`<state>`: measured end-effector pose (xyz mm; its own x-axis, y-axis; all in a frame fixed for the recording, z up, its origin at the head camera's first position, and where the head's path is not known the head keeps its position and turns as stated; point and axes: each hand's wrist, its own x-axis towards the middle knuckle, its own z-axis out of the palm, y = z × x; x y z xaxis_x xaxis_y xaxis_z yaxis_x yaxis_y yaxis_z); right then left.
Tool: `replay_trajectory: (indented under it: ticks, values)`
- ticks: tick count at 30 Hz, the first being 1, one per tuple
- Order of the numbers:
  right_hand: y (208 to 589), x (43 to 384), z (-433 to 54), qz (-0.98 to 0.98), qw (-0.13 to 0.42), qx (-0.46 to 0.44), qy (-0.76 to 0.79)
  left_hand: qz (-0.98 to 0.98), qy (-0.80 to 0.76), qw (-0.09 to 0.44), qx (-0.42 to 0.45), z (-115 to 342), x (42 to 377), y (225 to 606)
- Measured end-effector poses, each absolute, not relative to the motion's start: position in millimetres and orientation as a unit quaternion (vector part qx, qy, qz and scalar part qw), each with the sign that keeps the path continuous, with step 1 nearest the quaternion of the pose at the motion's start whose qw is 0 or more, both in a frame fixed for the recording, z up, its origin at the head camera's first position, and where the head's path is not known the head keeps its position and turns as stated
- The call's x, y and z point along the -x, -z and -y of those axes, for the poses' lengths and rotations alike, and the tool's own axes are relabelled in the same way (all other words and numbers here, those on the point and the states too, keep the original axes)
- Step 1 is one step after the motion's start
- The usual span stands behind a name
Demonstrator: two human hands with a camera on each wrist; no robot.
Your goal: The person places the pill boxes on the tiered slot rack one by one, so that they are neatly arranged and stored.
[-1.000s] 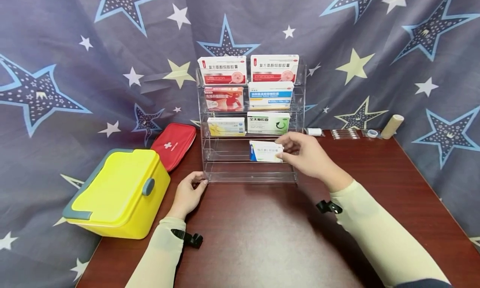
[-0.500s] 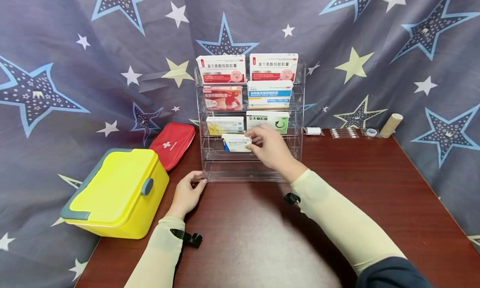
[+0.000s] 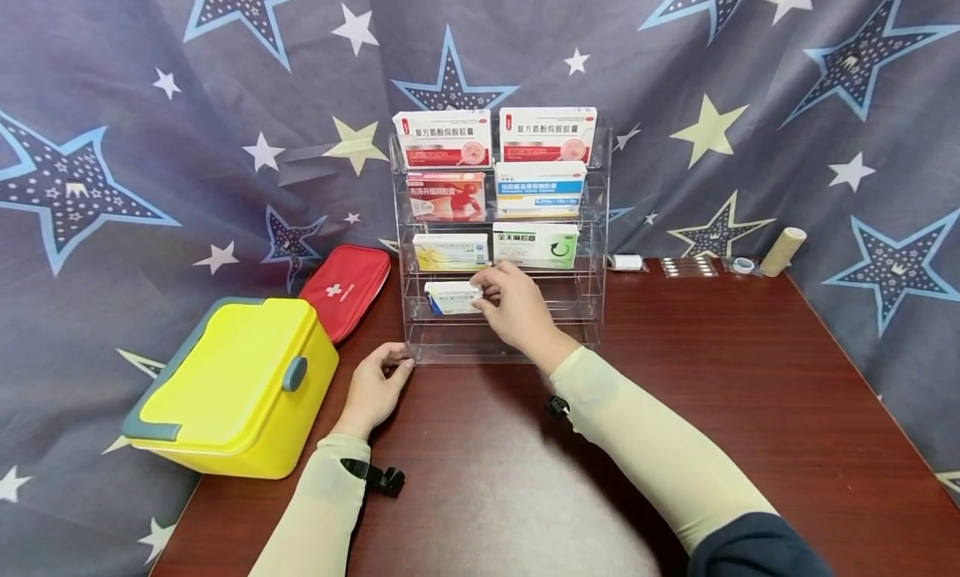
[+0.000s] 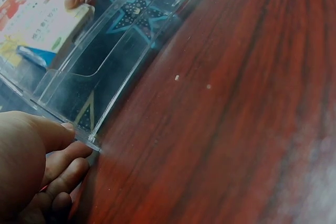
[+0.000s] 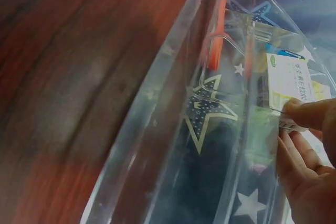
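A clear tiered display rack (image 3: 502,354) stands on the table, its upper tiers holding several medicine boxes. My right hand (image 3: 517,308) pinches the right end of a small white medicine box with a blue corner (image 3: 450,298), at the left part of the tier below the yellow-and-white box (image 3: 452,253). In the right wrist view, thumb and fingers hold this white box (image 5: 290,80) by its end. My left hand (image 3: 375,391) grips the rack's lower left front corner; the left wrist view has its thumb (image 4: 55,134) against the side panel and its fingers curled beside the corner.
Left of the rack are a yellow lidded box (image 3: 232,385) and a red first-aid pouch (image 3: 347,292). Along the back right lie a white roll (image 3: 627,263), a pack of cotton swabs (image 3: 688,267), a tape roll (image 3: 742,265) and an upright tan bandage roll (image 3: 783,252).
My right hand has carried the white box leftward across the rack, from the right half to the left half, then lowered it slightly. My left hand has stayed at the corner.
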<state>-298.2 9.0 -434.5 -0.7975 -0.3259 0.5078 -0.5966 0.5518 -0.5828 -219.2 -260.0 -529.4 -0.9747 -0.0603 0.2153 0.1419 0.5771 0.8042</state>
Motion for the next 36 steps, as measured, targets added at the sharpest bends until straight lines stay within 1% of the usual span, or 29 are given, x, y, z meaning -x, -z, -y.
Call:
replay_trajectory:
  ticks: [8,18,22,32,36]
  values:
    - [437.3,291.9,-2.2,0.884,0.177,-0.263,-0.345,0.881,0.461,0.107,0.020,259.2,218.3,528.8]
    - [440.4,291.2,-0.1,0.878,0.160,-0.268,-0.363,0.884,0.455,0.108,0.017,261.0,217.0,529.2]
    - [440.6,292.3,-1.8,0.873,0.161,-0.270,-0.372,0.882,0.458,0.110,0.018,260.9,218.0,529.1]
    - [438.6,282.5,-21.7,0.864,0.180,-0.265,-0.389,0.883,0.457,0.106,0.022,257.6,217.6,530.8]
    - [436.1,273.5,-38.2,0.849,0.191,-0.282,-0.403,0.879,0.463,0.107,0.024,255.5,219.6,531.3]
